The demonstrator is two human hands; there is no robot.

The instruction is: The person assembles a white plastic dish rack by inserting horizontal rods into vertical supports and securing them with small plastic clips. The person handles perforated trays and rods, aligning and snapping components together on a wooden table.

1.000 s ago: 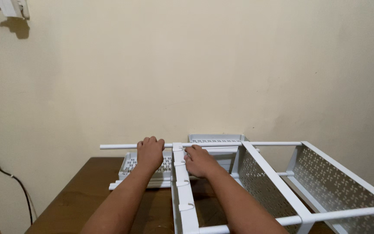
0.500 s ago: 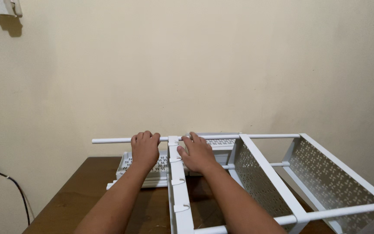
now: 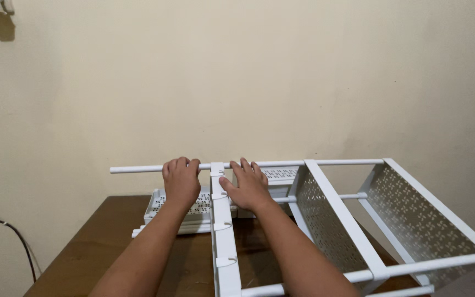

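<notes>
**White shelf rack part-built, lying on its side with both hands at the top rail**

At the far left, a dark cable (image 3: pixel 6 234) hangs down the cream wall (image 3: pixel 248 82), well apart from the work. The brown wooden bench (image 3: pixel 100 247) carries everything else.

The left hand (image 3: pixel 181 184) is curled over the thin white round rail (image 3: pixel 138 169), its fingers (image 3: pixel 180 164) wrapped around the tube in a closed grip. Below and behind that hand lies a stack of loose white perforated plastic shelf trays (image 3: pixel 163 204), flat on the bench and not yet fitted.

Just right of the left hand stands the white flat upright post with clip sockets (image 3: pixel 222 231), running toward the camera. The right hand (image 3: pixel 248 190) rests beside it, fingers (image 3: pixel 247 168) spread and extended against the rail, pressing rather than gripping.

Further right, the white perforated rack frame (image 3: pixel 391 220) lies tipped on its side, two perforated panels already joined by rails and crossbars.

Judging by this, the right portion looks assembled, while the left section has only its rail in place; the stacked trays appear to be what remains to mount.
</notes>
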